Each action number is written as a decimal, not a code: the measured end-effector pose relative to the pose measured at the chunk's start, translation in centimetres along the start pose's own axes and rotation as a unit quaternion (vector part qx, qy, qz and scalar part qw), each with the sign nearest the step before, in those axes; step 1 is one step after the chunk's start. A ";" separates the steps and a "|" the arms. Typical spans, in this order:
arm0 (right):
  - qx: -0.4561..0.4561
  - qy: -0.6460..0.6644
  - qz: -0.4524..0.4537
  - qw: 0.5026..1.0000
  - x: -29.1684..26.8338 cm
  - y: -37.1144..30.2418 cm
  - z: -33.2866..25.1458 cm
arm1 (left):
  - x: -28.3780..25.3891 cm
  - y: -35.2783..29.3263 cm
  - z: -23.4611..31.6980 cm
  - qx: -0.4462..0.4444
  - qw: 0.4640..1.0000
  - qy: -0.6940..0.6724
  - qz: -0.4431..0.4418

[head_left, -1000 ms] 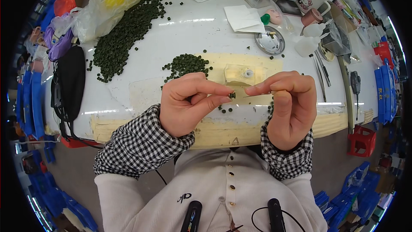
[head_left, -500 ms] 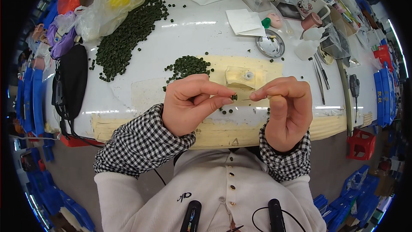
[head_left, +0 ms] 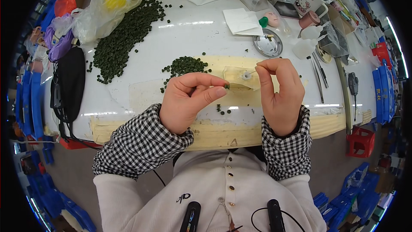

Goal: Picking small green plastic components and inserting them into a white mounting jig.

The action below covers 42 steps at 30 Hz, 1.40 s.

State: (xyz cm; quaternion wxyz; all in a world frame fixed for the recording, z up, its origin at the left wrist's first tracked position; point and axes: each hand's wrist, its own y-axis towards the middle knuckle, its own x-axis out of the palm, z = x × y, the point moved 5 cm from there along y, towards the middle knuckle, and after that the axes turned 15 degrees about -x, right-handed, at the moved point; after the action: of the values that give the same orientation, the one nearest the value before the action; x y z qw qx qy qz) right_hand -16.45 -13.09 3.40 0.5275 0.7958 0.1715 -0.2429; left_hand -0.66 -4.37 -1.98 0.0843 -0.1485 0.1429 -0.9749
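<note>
My left hand (head_left: 184,103) pinches a tiny dark green piece (head_left: 227,87) between thumb and forefinger, over the yellowish taped patch at the front of the table. My right hand (head_left: 281,92) is closed in a pinch on a thin needle-like tool (head_left: 252,72). Its point reaches the small white round cup (head_left: 246,75) on a yellowish taped block (head_left: 231,74); whether it touches the inside cannot be seen. Several loose green pieces (head_left: 222,112) lie below the hands. A small heap of green pieces (head_left: 186,65) is just beyond my left hand.
A large pile of green pieces (head_left: 122,38) spreads at the far left beside plastic bags (head_left: 103,15). To the right lie tweezers (head_left: 316,79), a round metal dish (head_left: 268,44), white paper (head_left: 242,21) and a mug (head_left: 310,2). A black pouch (head_left: 72,86) lies left.
My right hand has moved away from the left hand, forward to the white cup with the needle-like tool. My left hand stays nearly in place, still pinching the green piece.
</note>
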 end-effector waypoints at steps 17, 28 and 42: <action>-0.016 0.158 -0.030 0.987 0.7 -0.7 -3.1 | 0.1 -0.2 0.4 0.096 0.992 0.084 0.002; -0.025 0.129 -0.027 0.991 1.0 -1.1 -3.2 | 0.4 0.2 -0.7 -0.029 0.999 -0.022 -0.023; 0.004 0.070 -0.003 0.998 1.2 -1.8 -3.6 | 0.5 -0.3 -0.9 -0.029 1.000 -0.011 0.007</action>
State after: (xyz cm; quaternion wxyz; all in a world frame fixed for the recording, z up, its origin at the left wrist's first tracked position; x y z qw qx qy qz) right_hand -15.71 -9.06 2.51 0.5102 0.8127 0.2088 -0.1890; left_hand -1.45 -3.91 -2.61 0.0880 -0.1603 0.1710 -0.9681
